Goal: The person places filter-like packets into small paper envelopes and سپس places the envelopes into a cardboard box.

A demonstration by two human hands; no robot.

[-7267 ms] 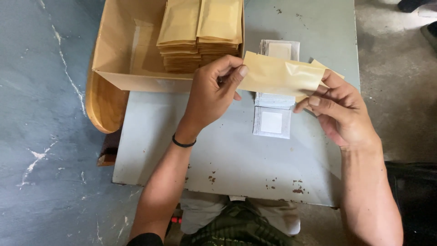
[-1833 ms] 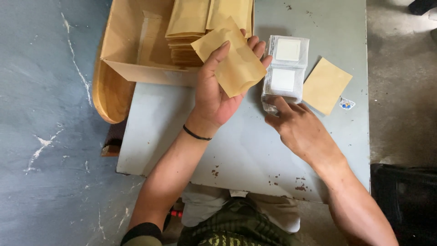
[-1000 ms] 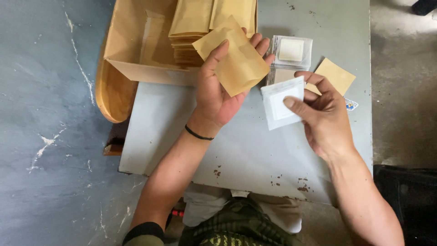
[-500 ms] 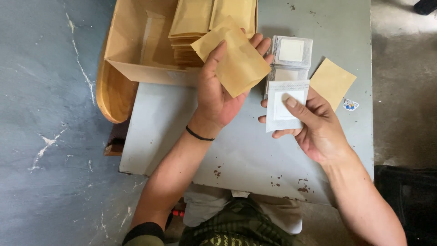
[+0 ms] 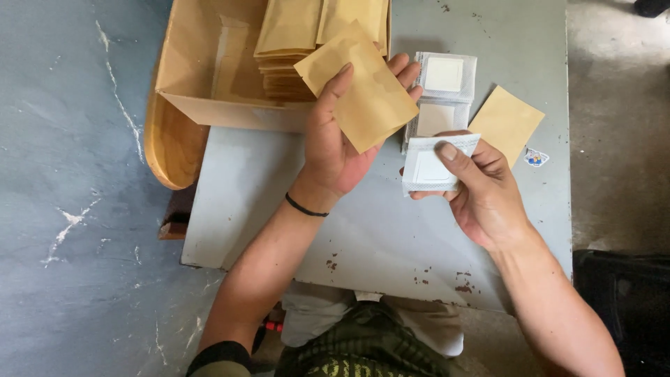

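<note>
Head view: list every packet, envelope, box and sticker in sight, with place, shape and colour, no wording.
Brown paper envelope: in the left hand, square, tan.
White sachet: held in the right hand, square, pale.
Sachet pile: table centre, white and clear.
Second envelope: flat on table, right of the pile, tan.
Cardboard box: table's left end, holding stacked envelopes.
Small sticker: right edge, multicoloured.

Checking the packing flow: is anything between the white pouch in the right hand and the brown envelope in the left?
Nothing visible. The pouch in the right hand sits just right of the envelope in the left hand, with only bare table beneath.
</note>
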